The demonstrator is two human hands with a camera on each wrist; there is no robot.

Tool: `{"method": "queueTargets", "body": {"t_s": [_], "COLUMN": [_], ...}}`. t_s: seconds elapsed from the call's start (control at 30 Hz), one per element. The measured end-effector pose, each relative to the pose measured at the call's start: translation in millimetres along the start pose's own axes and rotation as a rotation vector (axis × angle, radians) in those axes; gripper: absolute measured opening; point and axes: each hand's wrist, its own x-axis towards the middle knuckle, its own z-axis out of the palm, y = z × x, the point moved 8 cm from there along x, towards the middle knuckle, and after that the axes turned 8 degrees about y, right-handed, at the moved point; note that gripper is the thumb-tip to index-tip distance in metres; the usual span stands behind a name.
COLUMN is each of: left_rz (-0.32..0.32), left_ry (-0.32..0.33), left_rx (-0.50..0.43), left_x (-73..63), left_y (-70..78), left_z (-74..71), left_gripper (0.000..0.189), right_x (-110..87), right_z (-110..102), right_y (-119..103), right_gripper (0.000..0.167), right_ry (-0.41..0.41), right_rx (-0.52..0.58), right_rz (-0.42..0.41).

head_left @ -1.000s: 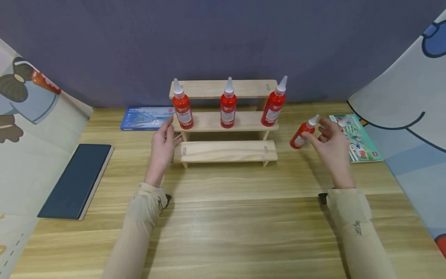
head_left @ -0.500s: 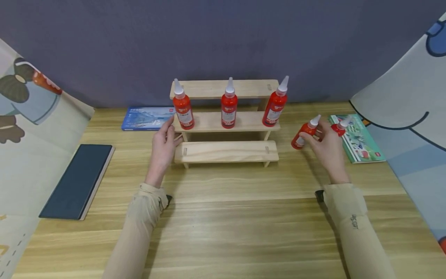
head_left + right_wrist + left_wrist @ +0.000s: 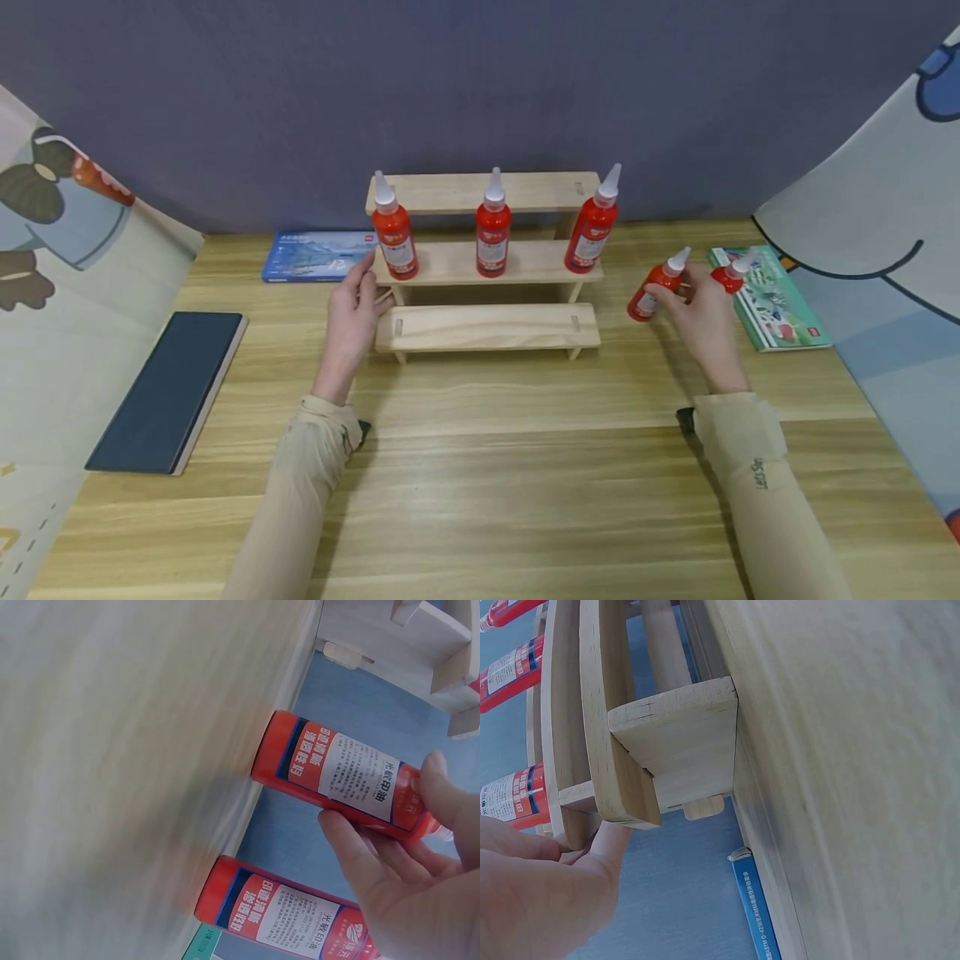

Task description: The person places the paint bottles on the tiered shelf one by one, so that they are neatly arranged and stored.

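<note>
Right hand (image 3: 701,325) is holding a red stamp-ink bottle (image 3: 647,302) by its upper body, right of the three-tier wooden stand (image 3: 487,327); thumb and fingers are gripping opposite sides. Left hand (image 3: 351,312) is gripping the left end of the stand's middle tier, fingers curling round the board.

Right wrist view is giving the held bottle's printed label, which the hand is partly covering in the head view; its base is sitting at the table (image 3: 480,500) — contact unclear. Left wrist view is showing the stand's end panel and the blue box's (image 3: 318,256) printed side; only the head view is taking in the dark notebook (image 3: 167,392).

Count: five bottles — three standing on the middle tier (image 3: 442,261), one in hand, a neighbouring bottle (image 3: 289,915) standing near the green book (image 3: 780,304); one each of stand, box, notebook, book.
</note>
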Motion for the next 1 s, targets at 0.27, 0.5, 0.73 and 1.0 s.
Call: {"method": "queueTargets", "body": {"t_s": [0.27, 0.5, 0.73, 1.0], "left_rz": [0.003, 0.005, 0.005, 0.010], "left_ry": [0.000, -0.001, -0.009, -0.008], "left_rx": [-0.001, -0.001, 0.003, -0.004], "left_x": [-0.8, -0.6, -1.6, -1.0], "left_y": [-0.1, 0.6, 1.8, 1.1], "left_z": [0.1, 0.2, 0.3, -0.1], "left_gripper": [0.048, 0.048, 0.049, 0.049], "right_x": [0.7, 0.5, -2.0, -5.5], "right_z": [0, -1, -6, -18], "right_y": [1, 1, -9, -31], "right_gripper": [0.043, 0.043, 0.047, 0.048], "right_ry": [0.003, 0.012, 0.014, 0.015], "right_rx": [-0.008, -0.011, -0.018, -0.011], "right_rz": [0.009, 0.001, 0.017, -0.001]}}
